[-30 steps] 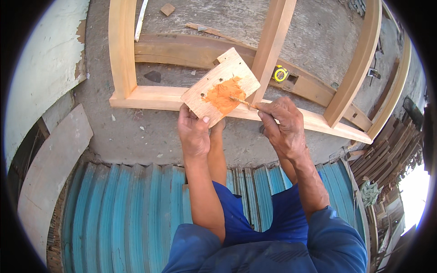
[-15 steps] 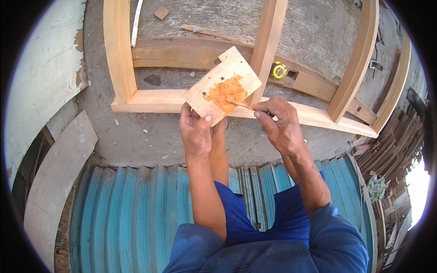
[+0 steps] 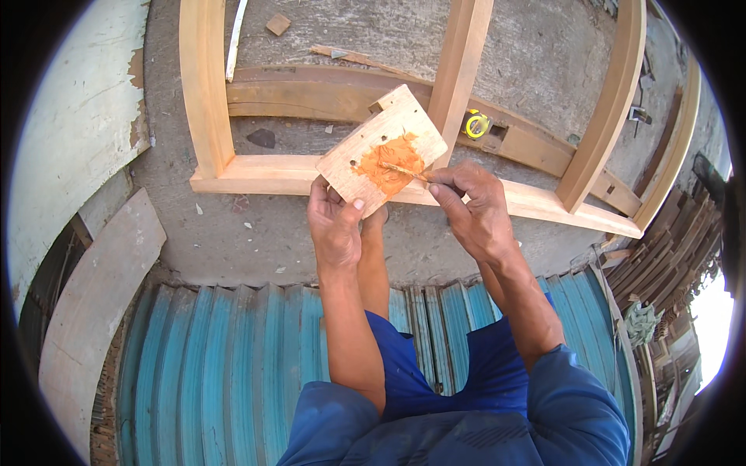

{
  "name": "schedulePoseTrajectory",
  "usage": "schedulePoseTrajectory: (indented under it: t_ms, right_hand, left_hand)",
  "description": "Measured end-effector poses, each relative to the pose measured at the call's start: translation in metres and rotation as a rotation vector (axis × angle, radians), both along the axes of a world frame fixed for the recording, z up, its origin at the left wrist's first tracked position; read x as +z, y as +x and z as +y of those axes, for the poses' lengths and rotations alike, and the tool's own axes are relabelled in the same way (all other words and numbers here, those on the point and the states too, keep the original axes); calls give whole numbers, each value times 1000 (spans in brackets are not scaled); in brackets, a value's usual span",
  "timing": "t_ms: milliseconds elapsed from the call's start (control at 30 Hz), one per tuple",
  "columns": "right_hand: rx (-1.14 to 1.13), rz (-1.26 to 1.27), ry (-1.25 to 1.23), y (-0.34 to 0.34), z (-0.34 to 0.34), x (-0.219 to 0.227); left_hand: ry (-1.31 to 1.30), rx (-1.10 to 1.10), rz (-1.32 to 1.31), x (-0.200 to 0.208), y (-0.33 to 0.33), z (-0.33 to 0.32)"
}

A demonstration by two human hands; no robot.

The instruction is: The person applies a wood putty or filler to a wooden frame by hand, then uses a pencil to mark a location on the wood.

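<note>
My left hand [image 3: 336,227] grips the lower left corner of a small pale wooden board [image 3: 359,146], which is tilted and has a few dark holes. Its thumb lies on the face and the other fingers go behind. An orange putty-like paste [image 3: 406,149] is spread over the middle of the board. Pinched in my right hand [image 3: 472,203] is a thin stick [image 3: 406,171], its tip lying in the paste. Behind the board stands a wooden frame [image 3: 264,172] of pale planed timber.
A yellow tape measure [image 3: 475,124] sits by a brown mortised beam [image 3: 311,93] beyond the frame. Blue corrugated sheeting [image 3: 225,365] lies beneath me. Stacked wood strips [image 3: 660,248] are at the right, and a curved pale panel [image 3: 101,318] leans at the left.
The stick's tip has moved left and slightly up through the orange paste, and the stick lies flatter across it. The board has shifted slightly; both hands keep their holds.
</note>
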State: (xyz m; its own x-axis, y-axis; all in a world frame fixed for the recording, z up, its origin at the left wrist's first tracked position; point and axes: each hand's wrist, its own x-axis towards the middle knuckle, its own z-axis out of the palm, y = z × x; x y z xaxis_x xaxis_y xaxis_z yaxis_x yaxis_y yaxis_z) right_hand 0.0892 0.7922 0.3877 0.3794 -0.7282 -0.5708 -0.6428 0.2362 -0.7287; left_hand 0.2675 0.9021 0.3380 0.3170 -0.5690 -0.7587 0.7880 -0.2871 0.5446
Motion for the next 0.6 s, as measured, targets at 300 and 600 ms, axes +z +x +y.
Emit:
schedulePoseTrajectory:
  t_ms: [300,600]
  right_hand:
    - [67,-3,65,4,0,-4]
    - [-246,20,412,-6,-9,8]
  left_hand:
    - [23,12,-15,-1,0,0]
    - [87,96,-90,-8,17,12]
